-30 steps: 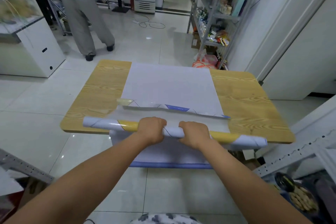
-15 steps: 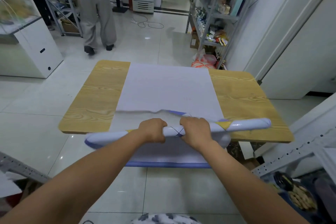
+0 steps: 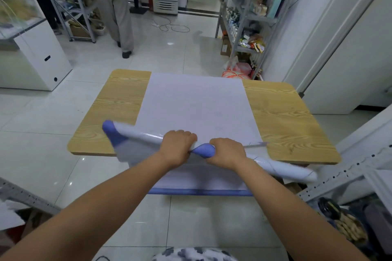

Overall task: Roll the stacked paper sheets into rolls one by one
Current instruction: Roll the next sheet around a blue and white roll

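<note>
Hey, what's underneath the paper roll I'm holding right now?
Under the roll lie the flat sheets, draped over the near edge of the table. The left hand and right hand grip the roll's middle. The tabletop beneath the sheets is covered.

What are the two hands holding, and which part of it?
The left hand and right hand both grip one rolled paper sheet around its middle, side by side. Its two ends stick out free.

Your left hand (image 3: 177,146) and right hand (image 3: 228,152) grip the rolled paper (image 3: 144,134) at the table's (image 3: 282,116) near edge. Flat sheets (image 3: 195,104) lie beyond.
</note>
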